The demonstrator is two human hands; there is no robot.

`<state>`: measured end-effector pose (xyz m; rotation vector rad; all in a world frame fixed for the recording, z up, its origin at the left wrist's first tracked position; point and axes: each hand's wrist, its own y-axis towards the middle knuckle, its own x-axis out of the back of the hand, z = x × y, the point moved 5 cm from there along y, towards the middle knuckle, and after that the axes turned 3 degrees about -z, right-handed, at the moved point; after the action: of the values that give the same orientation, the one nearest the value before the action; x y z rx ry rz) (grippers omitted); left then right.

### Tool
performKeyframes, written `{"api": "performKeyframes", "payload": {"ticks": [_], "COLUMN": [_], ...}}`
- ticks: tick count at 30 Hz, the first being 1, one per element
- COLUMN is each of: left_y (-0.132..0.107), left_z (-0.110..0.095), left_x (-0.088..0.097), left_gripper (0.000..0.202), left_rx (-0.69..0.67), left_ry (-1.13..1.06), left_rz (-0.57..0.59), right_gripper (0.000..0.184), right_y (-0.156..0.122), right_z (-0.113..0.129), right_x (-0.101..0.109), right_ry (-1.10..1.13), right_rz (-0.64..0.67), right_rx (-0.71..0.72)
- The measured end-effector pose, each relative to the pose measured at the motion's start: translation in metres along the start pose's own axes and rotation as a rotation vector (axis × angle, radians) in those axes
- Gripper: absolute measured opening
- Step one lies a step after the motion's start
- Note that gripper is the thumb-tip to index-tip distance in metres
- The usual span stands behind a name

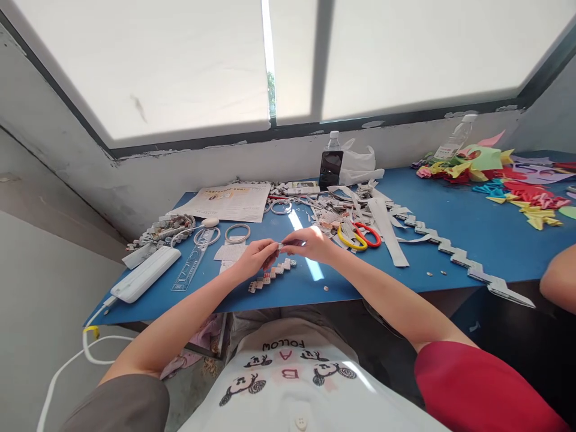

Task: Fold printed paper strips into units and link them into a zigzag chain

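Note:
My left hand (258, 257) and my right hand (310, 244) meet over the blue table, their fingertips pinched on a small folded paper piece (279, 246) that is mostly hidden. Just below them lies a short zigzag chain of folded newspaper links (272, 275); whether it joins the piece in my fingers I cannot tell. Scissors with a yellow and a red handle (368, 235) lie right of my right hand. A long folded paper chain (454, 252) runs along the right side and over the front edge.
A white power strip (146, 275), a clear ruler (192, 264) and tape rolls (237, 233) lie at left. Newspaper (225, 201) and paper scraps (324, 213) are behind. A phone (331, 169) leans on a bottle. Coloured paper (531, 192) and another person's arm (560, 279) are at right.

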<state>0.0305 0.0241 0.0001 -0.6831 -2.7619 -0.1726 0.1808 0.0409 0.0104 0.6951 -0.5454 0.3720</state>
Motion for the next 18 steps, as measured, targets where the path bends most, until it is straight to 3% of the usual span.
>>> {"api": "performKeyframes", "payload": {"ticks": [6, 12, 18], "left_y": [-0.0007, -0.0004, -0.0026], "left_z": [-0.0044, -0.0052, -0.0061], "left_x": [-0.0003, 0.0021, 0.0004], "left_gripper": [0.039, 0.041, 0.039], "left_rx": [-0.007, -0.075, -0.128], "left_ry": [0.046, 0.137, 0.175], "left_rz": [-0.016, -0.088, -0.094], "right_gripper": [0.032, 0.029, 0.024], "right_y": [-0.0019, -0.0024, -0.0006], "right_z": [-0.0004, -0.0016, -0.0009], "right_x": [-0.0011, -0.0050, -0.0048], "right_ry": [0.038, 0.101, 0.026], "right_rz": [0.006, 0.028, 0.037], "right_rx": [0.002, -0.077, -0.047]}}
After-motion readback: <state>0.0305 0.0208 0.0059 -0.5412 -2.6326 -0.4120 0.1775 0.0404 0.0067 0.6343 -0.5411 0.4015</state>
